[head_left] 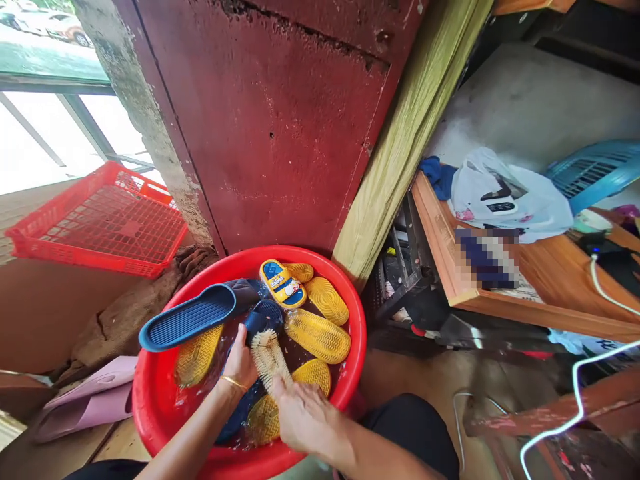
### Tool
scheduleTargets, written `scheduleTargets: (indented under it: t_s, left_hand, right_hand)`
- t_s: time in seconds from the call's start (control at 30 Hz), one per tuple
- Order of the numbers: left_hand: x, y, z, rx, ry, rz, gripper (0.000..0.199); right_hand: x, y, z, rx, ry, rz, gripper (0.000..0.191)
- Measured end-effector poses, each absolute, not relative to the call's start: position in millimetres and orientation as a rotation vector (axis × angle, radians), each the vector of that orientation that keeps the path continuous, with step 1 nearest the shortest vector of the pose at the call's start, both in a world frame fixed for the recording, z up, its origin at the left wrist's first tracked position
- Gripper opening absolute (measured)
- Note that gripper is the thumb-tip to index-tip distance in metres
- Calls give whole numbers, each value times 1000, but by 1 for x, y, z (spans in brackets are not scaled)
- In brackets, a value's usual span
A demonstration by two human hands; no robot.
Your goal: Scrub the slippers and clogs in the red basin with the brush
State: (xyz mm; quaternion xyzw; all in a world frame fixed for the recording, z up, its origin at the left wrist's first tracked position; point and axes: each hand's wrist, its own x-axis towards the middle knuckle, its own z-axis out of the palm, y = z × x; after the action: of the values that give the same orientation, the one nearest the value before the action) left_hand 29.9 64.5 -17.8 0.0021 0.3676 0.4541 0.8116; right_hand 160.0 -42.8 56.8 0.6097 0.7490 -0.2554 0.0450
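My left hand point(239, 362) grips a dark blue slipper point(263, 315) over the red basin point(350, 293), its fingers partly hidden behind the slipper. In my right hand point(306, 412) is a scrub brush point(270, 357) with pale bristles, which lies against or just beside that slipper. Several yellow-soled slippers point(320, 335) sit in the water around my hands. A small yellow and blue slide point(283, 284) rests at the basin's far side. Another blue slipper point(193, 319) leans across the left rim.
A red plastic crate point(100, 220) stands at the left, above pink slippers point(90, 400) on the floor. The dark red door point(280, 133) is behind the basin. To the right, a wooden table point(550, 267) bears a white plastic bag point(510, 193); a white cable point(575, 387) hangs nearby.
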Motion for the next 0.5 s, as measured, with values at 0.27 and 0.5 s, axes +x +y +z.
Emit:
scheduleTargets:
  t_s: [0.27,0.5]
  left_hand:
    - [30,64,-8,27,792,1011,57]
    - [30,65,-7,61,833,1053,56]
  right_hand:
    - [162,-31,53,1951,2296,-729,69]
    - [178,-21,43,1933,2268,-748,65]
